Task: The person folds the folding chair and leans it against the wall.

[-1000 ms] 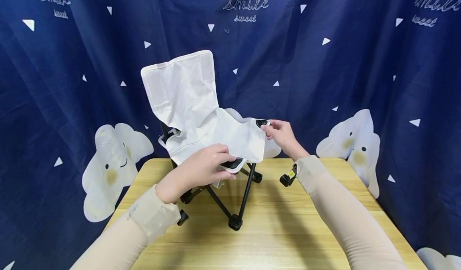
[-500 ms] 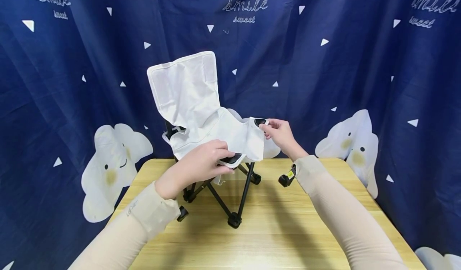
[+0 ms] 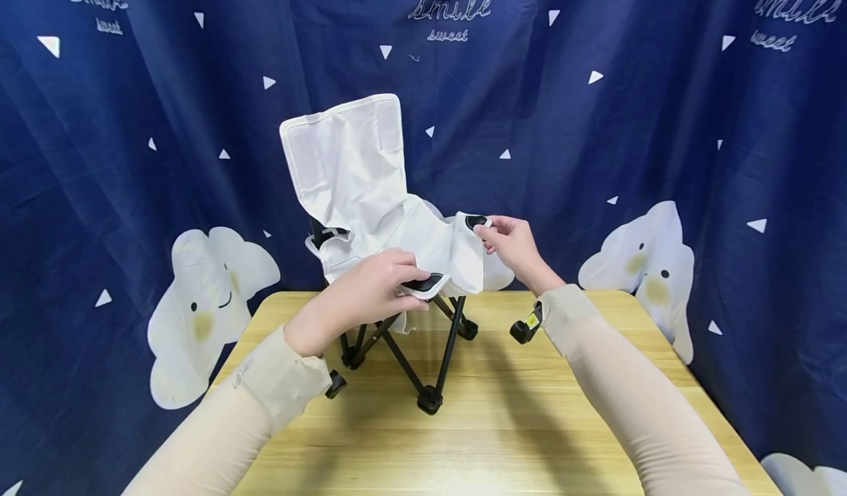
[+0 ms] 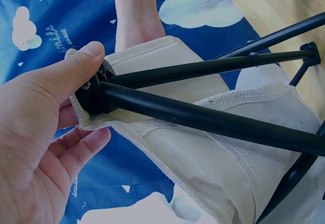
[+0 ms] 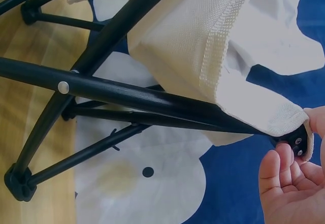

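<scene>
A small white folding camp chair (image 3: pixel 370 158) with a black tube frame stands on the wooden table, its backrest up at the rear left. My left hand (image 3: pixel 370 290) grips the near front corner of its seat, at the black patch. In the left wrist view, thumb and fingers hold the black plastic corner joint (image 4: pixel 94 89), where two tubes meet under the fabric. With my right hand (image 3: pixel 516 246) I pinch the far front corner at its black patch (image 3: pixel 476 221). The right wrist view shows those fingers (image 5: pixel 292 178) around the riveted corner end.
Crossed black legs (image 3: pixel 423 371) with plastic feet stand on the wooden table (image 3: pixel 503 437). A navy curtain (image 3: pixel 529 99) printed with clouds and triangles hangs behind and at both sides. A wrist camera (image 3: pixel 526 328) sticks out beneath the right wrist.
The chair's backrest has shifted to the right, and the seat's front corners have risen slightly. Both hands have kept their grip on the corners, the left one moving a little upward.
</scene>
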{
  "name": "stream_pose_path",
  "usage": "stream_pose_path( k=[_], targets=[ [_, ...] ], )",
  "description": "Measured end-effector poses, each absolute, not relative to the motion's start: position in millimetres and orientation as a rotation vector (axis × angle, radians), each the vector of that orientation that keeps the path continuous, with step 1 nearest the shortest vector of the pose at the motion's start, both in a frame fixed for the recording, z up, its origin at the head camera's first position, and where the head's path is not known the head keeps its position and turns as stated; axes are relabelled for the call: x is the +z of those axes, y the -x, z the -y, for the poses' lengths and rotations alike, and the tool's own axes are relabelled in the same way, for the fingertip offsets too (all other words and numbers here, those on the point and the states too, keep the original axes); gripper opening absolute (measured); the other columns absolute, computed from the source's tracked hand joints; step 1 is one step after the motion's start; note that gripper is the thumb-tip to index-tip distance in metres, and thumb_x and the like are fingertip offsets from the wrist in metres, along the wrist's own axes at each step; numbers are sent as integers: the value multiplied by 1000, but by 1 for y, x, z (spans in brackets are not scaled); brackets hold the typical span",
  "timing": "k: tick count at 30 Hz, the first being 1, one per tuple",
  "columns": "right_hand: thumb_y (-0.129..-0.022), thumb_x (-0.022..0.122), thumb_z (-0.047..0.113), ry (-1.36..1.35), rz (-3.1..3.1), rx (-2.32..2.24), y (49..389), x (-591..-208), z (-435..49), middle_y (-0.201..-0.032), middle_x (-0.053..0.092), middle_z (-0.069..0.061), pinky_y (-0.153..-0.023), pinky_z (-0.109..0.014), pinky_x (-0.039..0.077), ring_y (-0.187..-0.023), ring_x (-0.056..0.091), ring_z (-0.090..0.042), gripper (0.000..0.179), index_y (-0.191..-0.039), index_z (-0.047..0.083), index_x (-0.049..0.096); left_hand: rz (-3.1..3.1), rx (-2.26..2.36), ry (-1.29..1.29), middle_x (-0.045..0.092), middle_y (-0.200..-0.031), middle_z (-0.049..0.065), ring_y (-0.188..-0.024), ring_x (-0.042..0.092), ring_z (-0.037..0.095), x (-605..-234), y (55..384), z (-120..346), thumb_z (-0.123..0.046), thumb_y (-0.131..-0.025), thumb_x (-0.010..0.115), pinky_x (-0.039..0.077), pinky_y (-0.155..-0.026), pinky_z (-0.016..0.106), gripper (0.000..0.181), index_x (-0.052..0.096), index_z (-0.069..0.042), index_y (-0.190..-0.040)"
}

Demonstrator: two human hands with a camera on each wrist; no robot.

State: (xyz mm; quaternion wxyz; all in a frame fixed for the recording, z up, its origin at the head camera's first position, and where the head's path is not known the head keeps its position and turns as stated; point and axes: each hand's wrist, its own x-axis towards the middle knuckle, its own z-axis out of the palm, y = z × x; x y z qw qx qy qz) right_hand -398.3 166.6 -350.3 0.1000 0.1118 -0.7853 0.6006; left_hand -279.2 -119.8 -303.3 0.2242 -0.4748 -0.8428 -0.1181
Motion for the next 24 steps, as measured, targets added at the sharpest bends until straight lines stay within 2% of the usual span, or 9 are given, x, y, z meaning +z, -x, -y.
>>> stream_pose_path(
  k=[15,21,24],
  targets=[
    [-103,73,19,-318,2306,1767,394,-346,-161,-78,68,8,-67,-21,60,-69,64,-9,30,-120,-5,74,2348,-384,1303,67,-90,1,-81,60,16,-300,286,124,-28,-86,93,56,-75,32,39,83,-2,-114],
    [-104,73,19,-321,2314,1745,393,-344,-160,-80,68,6,-76,-34,65,-71,64,-10,30,-121,-5,74,2343,-389,1290,69,-90,2,-80,60,16,-297,288,123,-26,-85,94,56,-74,32,39,83,-2,-114],
    [-104,73,20,-318,2314,1741,393,-344,-160,-79,68,6,-76,-35,65,-71,64,-11,28,-119,-4,75,2352,-389,1279,69,-91,2,-80,60,15,-296,289,122,-27,-86,93,56,-74,33,39,83,-2,-114]
  ],
)
